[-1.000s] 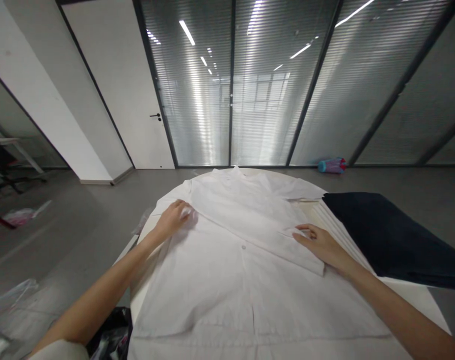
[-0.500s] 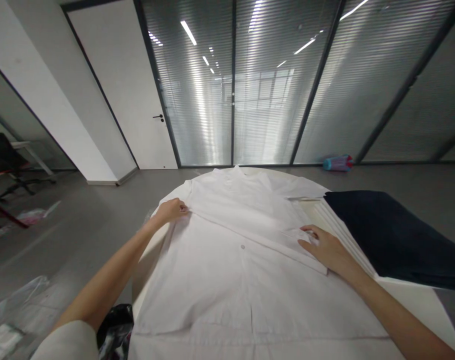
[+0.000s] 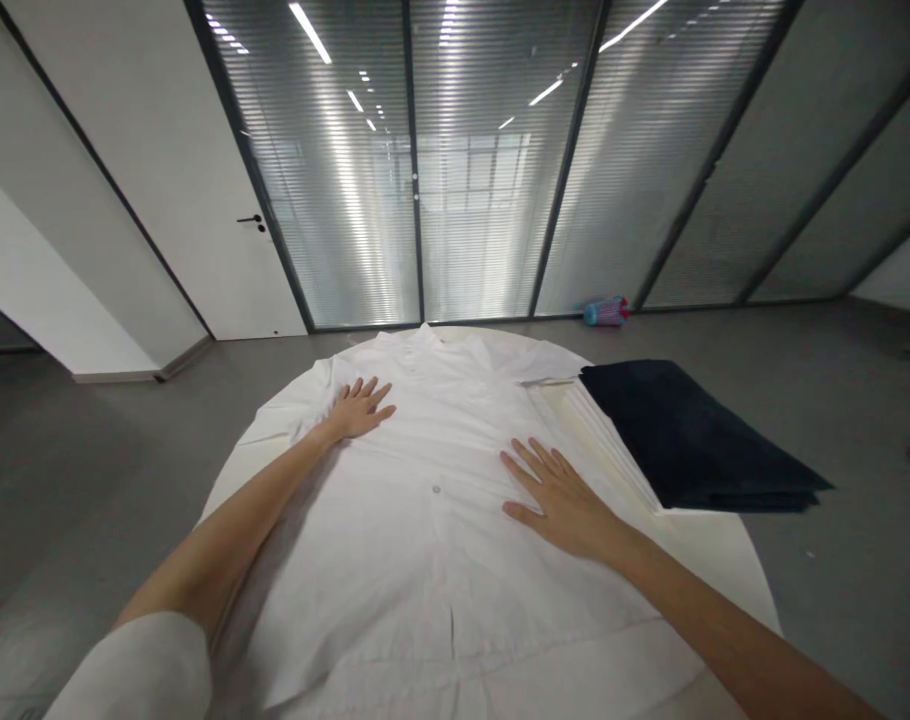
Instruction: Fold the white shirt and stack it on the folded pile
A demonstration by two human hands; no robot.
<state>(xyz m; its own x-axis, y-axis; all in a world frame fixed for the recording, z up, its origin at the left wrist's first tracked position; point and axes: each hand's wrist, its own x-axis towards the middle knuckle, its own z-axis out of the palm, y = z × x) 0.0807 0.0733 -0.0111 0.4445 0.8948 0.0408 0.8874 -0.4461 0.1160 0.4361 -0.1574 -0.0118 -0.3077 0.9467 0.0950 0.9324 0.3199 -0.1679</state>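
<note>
Shirt lies spread across the round white table before you, your left hand and right hand both pressed flat on it, fingers outstretched and gripping nothing, dark folded cloth alongside.

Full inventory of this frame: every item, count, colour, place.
shirt: 1, white, spread flat on the table, collar at the far end
table: 1, white, round, under the shirt
dark cloth: 1 folded pile, navy, right side of the table
white stack: 1, white, under the dark cloth's left edge
bottle: 1, blue and pink, lying on the floor by the glass wall
door: 1, white, far left
left hand: 1, flat and open on the shirt's far left
right hand: 1, flat and open on the shirt's right
</note>
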